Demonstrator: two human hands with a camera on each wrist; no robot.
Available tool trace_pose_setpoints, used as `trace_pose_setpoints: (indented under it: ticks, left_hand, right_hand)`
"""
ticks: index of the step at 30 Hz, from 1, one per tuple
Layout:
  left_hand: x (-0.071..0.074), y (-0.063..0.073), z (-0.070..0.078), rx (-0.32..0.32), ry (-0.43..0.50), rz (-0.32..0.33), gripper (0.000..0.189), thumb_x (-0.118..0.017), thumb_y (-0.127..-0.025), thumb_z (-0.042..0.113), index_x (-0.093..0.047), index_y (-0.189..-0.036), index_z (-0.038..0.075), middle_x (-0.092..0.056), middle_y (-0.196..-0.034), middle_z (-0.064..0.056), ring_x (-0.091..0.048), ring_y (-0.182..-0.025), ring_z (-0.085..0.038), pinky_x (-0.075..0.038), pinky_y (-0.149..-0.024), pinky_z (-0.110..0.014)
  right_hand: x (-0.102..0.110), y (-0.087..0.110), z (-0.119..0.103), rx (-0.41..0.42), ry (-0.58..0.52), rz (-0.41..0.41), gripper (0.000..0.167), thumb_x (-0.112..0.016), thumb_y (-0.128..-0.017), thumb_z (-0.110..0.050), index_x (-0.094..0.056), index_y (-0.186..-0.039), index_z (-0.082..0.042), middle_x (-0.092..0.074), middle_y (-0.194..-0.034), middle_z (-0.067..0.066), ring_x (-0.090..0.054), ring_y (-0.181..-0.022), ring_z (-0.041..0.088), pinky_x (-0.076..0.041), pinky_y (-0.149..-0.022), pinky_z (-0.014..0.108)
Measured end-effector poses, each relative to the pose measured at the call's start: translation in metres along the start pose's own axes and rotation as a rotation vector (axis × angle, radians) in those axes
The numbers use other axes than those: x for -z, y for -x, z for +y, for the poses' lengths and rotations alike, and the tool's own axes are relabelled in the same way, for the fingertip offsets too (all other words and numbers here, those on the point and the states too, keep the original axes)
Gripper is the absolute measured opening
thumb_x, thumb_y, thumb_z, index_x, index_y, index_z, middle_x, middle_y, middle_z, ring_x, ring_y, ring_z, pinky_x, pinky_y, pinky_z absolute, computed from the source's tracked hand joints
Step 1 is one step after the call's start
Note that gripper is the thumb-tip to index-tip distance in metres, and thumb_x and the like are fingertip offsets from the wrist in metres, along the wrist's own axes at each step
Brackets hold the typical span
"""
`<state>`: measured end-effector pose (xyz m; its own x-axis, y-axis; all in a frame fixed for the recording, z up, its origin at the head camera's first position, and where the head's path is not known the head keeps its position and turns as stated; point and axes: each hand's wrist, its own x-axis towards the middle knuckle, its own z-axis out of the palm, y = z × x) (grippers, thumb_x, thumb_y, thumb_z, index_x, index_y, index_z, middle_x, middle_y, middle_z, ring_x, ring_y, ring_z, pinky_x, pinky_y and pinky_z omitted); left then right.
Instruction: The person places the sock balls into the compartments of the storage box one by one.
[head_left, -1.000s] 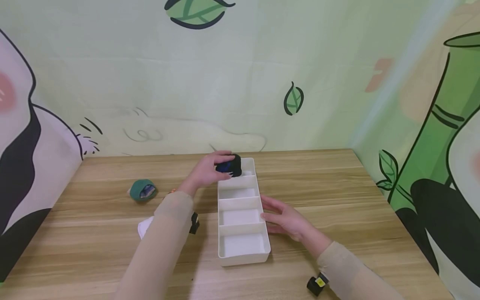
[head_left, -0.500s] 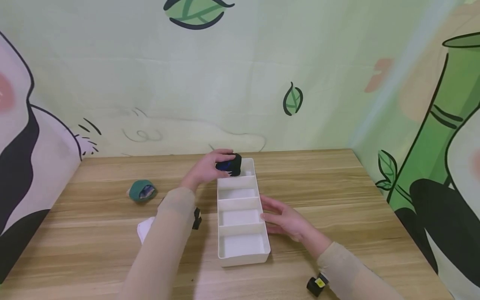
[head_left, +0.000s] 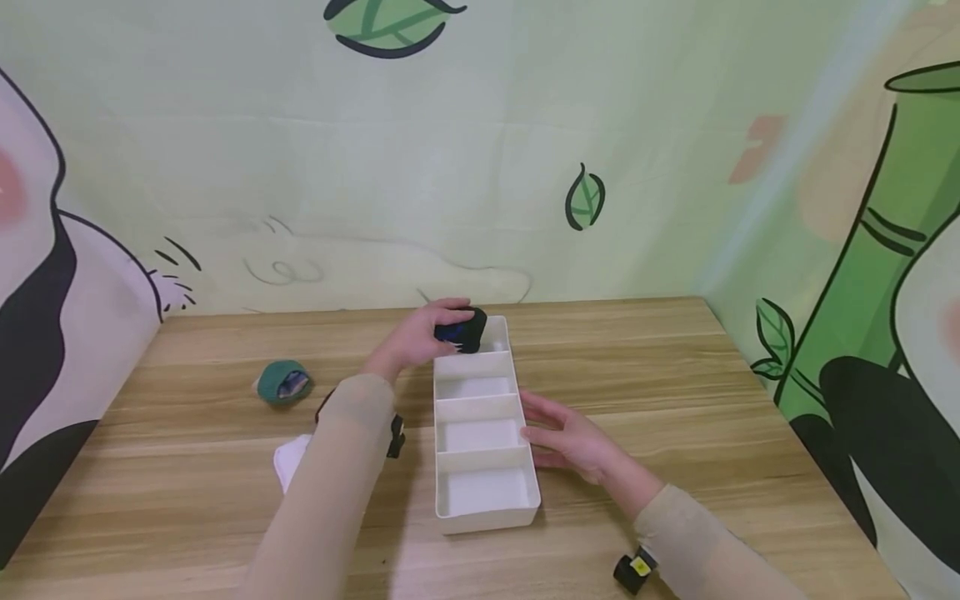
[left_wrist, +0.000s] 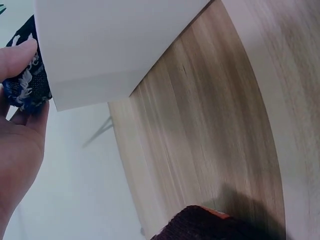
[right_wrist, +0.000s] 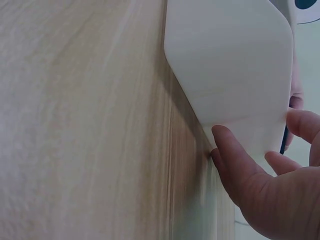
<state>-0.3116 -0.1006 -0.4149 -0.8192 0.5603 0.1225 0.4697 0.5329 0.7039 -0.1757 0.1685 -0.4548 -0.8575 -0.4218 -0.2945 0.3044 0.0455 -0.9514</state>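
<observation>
My left hand (head_left: 416, 333) pinches a balled-up black sock (head_left: 467, 331) at the far compartment of a long white divided box (head_left: 487, 523). Blue patches and loose white threads show on the sock in the left wrist view, where the thumb lies over it and the fingers are beneath. Along the box's right side rests my right hand (head_left: 573, 437), its fingers extended and its thumb at the rim. Seen from the right wrist, the fingertips (right_wrist: 220, 131) touch the box's outer wall (right_wrist: 230, 65). The three nearer compartments hold nothing.
A rolled green sock (head_left: 282, 383) lies on the wooden table (head_left: 637, 358) to the left. Nearer me is a white cloth item (head_left: 288, 458), partly behind my left forearm. A dark fuzzy roll with an orange edge (left_wrist: 200, 225) shows in the left wrist view.
My left hand and the black sock have shifted very slightly right over the far compartment. My right hand and the box have stayed put.
</observation>
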Motion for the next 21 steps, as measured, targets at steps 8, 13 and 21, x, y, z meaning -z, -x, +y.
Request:
trace_pose_setpoints:
  ticks: [8,13,21]
  left_hand:
    - [0.0008,-0.0006,-0.0003,-0.048,-0.023,0.007,0.056,-0.07,-0.08,-0.011,-0.06,-0.134,0.001,-0.041,-0.153,-0.015,-0.036,-0.139,-0.038,-0.032,-0.111,-0.05]
    - [0.0009,0.0007,0.0004,-0.061,-0.016,0.018,0.054,-0.066,-0.08,-0.014,-0.063,-0.131,0.002,-0.044,-0.151,-0.014,-0.037,-0.139,-0.038,-0.032,-0.112,-0.05]
    - [-0.0001,0.0019,0.0009,-0.012,0.017,0.02,0.049,-0.068,-0.083,-0.008,-0.063,-0.131,0.003,-0.043,-0.152,-0.01,-0.035,-0.14,-0.035,-0.033,-0.111,-0.048]
  right_hand:
    - [-0.0003,0.0003,0.0005,0.005,0.007,-0.002,0.067,-0.058,-0.098,-0.004,-0.025,-0.156,-0.004,-0.028,-0.156,0.027,-0.047,-0.13,0.044,-0.049,-0.096,0.048]
    - [0.0001,-0.0002,0.0016,0.009,0.006,-0.002,0.067,-0.058,-0.098,-0.005,-0.025,-0.156,-0.004,-0.029,-0.156,0.026,-0.047,-0.129,0.044,-0.049,-0.096,0.049]
    - [-0.0004,0.0,0.0016,0.009,0.001,0.004,0.067,-0.059,-0.098,-0.005,-0.026,-0.156,-0.004,-0.028,-0.155,0.027,-0.047,-0.13,0.044,-0.049,-0.096,0.048]
